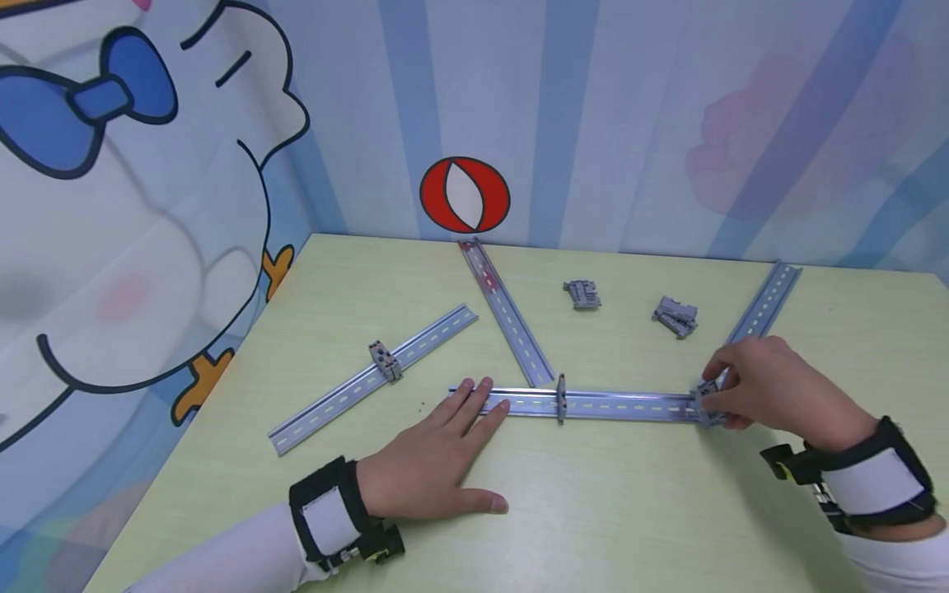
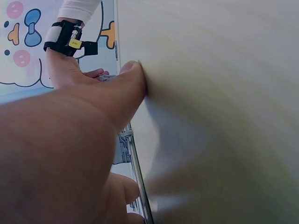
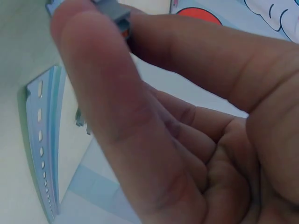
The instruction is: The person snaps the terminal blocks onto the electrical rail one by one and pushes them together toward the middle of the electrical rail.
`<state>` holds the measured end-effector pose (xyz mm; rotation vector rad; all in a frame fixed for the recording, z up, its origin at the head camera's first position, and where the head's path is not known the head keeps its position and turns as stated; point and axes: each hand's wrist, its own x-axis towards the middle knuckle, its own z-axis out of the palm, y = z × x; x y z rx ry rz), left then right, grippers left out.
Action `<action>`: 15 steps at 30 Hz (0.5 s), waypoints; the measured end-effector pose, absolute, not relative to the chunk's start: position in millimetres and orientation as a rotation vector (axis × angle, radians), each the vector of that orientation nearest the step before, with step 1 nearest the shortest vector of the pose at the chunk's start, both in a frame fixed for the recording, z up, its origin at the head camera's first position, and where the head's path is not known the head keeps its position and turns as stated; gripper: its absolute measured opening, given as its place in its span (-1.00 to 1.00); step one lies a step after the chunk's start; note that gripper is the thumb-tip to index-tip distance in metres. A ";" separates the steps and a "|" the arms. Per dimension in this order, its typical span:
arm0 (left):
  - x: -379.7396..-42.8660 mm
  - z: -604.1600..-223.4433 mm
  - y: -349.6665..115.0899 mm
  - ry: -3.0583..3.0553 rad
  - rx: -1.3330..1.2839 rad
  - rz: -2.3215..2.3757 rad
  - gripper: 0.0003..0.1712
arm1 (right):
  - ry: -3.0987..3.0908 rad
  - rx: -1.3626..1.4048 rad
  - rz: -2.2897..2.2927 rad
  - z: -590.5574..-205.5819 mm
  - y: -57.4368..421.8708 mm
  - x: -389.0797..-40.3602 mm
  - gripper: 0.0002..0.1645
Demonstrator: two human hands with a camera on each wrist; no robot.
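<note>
A slotted metal DIN rail (image 1: 626, 405) lies crosswise in front of me. My left hand (image 1: 433, 469) rests flat, fingers spread over the rail's left end. Between thumb and fingers, my right hand (image 1: 778, 391) pinches a grey terminal block (image 1: 708, 403) at the rail's right end. In the right wrist view, this hand's fingers cover most of the block (image 3: 114, 13). Another terminal block (image 1: 561, 399) stands upright on the same rail near its middle. The left wrist view shows the rail's edge (image 2: 141, 189) beside the left fingers.
At the left, a second rail (image 1: 334, 408) carries a terminal block (image 1: 385, 362). A third rail (image 1: 511, 317) runs from the wall to the middle rail. Another rail (image 1: 764, 305) lies behind my right hand. Loose terminal blocks (image 1: 582, 294) (image 1: 675, 317) lie near the back.
</note>
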<state>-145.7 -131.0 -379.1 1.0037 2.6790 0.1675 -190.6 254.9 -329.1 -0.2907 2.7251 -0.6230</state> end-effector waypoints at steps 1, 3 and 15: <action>-145.5 -379.1 -130.8 2.678 1.001 0.169 0.21 | 2.730 -0.290 -0.617 -329.9 253.5 -190.2 -0.60; -145.2 -379.1 -130.2 2.677 0.996 0.171 0.21 | 2.747 -0.286 -0.595 -331.3 250.1 -189.4 -0.61; -145.3 -378.1 -129.8 2.680 0.992 0.168 0.21 | 2.898 -0.266 -0.524 -338.6 231.1 -189.7 -0.79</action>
